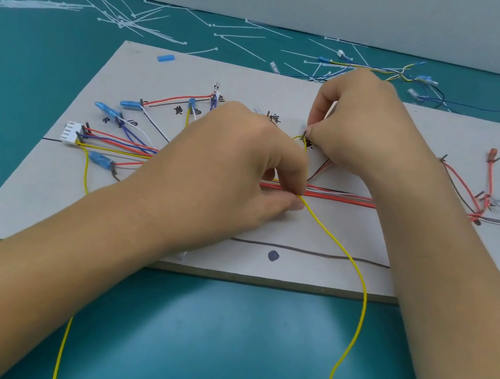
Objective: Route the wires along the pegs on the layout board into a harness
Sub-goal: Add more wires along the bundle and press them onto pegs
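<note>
Keep the yellow wire [359,282] taut and seat its loop low round the peg [304,136], I judge, so it joins the red bundle [340,199] without slack; on the layout board [42,186] the left hand [233,159] pinches the wire beside that bundle; further right, the right hand [360,125], fingers curled, pinches the loop at the peg.

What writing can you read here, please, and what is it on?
"棕": black handwriting on the layout board, just left of the right hand.
"黄" (less clear): black handwriting on the same board, farther left.
The other handwritten characters by the blue terminals: too blurred or hidden to read.
No printed labels or numbers show.
</note>
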